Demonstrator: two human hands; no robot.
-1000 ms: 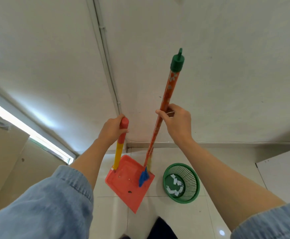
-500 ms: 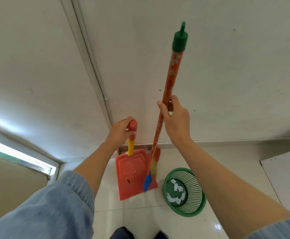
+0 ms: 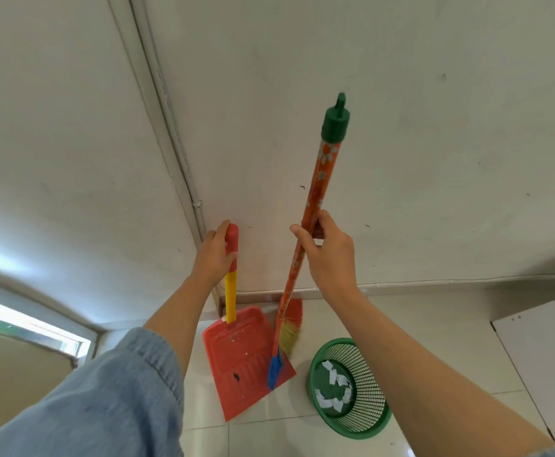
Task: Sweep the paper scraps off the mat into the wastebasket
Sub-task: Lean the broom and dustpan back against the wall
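My left hand (image 3: 216, 255) grips the red top of the dustpan's yellow handle; the red dustpan (image 3: 243, 361) stands on the floor by the wall corner. My right hand (image 3: 327, 255) holds the broom (image 3: 319, 192), an orange flowered stick with a green cap, its yellow and red bristles down against the wall base. A green mesh wastebasket (image 3: 365, 420) sits on the tiled floor to the right of the dustpan, with white paper scraps (image 3: 335, 387) inside it. No mat is in view.
A white wall with a cable duct (image 3: 170, 127) rises just ahead. A white board (image 3: 546, 357) lies at the right edge of the floor. A window strip (image 3: 29, 328) glows at the left.
Both hands have carried the dustpan and broom closer to the wall corner. The dustpan now stands more upright against the wall base, and the view has tilted slightly.
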